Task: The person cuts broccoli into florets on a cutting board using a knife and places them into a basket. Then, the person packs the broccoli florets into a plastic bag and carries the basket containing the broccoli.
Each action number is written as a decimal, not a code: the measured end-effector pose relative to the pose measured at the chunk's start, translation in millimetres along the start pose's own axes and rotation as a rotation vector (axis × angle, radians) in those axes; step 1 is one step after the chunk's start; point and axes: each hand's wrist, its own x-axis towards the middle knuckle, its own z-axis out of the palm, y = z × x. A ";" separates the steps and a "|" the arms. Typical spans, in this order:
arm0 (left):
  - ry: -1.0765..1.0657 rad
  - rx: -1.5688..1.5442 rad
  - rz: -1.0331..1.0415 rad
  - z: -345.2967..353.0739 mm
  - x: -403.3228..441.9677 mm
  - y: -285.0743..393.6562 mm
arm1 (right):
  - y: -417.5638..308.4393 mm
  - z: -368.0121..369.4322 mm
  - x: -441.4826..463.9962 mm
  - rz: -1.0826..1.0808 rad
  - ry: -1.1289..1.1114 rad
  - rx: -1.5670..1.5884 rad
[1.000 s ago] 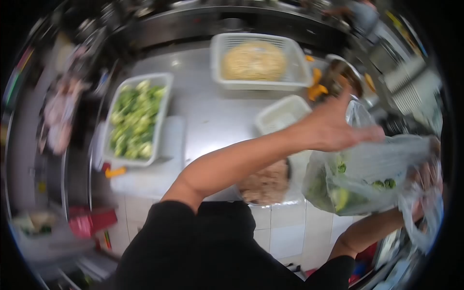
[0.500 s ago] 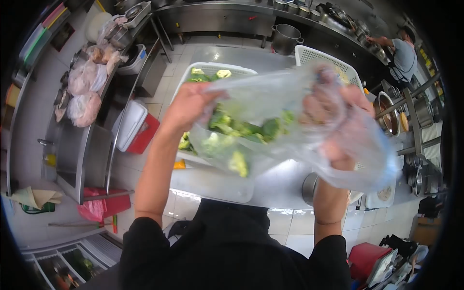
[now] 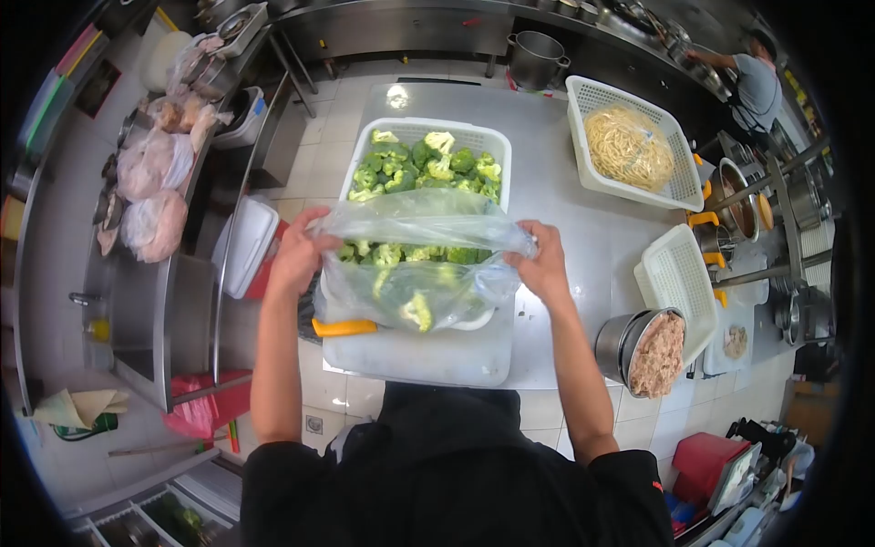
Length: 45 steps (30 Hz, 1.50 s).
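A clear plastic bag (image 3: 419,219) is stretched open between my two hands, with some broccoli florets inside it. My left hand (image 3: 299,253) pinches its left edge, and my right hand (image 3: 540,258) grips the right edge. Beneath and behind the bag stands a white basket (image 3: 499,142) full of broccoli florets (image 3: 390,164); the bag hides its front part. The basket overlaps a white cutting board (image 3: 419,357), where a yellow handle (image 3: 344,327) sticks out at the left.
To the right are a basket of noodles (image 3: 629,146), an empty white basket (image 3: 679,283) and a metal pot of minced meat (image 3: 656,354). Bagged meat (image 3: 155,219) lies on the left shelf. A person (image 3: 756,87) stands at the far right counter.
The bag has come from the right side to over the broccoli basket. My left hand, free a second ago, now holds its edge. My right hand has moved left, and the bag is spread wider.
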 end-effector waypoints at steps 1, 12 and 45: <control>0.097 0.140 0.033 1.6 -7.9 0.2 | 11.9 8.3 -1.9 -0.031 0.112 -0.224; -0.203 -0.743 -0.521 -15.0 64.2 -49.6 | 17.6 27.1 36.4 0.555 -0.737 1.729; 0.433 0.611 0.722 13.7 -18.9 -24.7 | -53.3 11.4 -28.7 -0.259 0.304 -0.328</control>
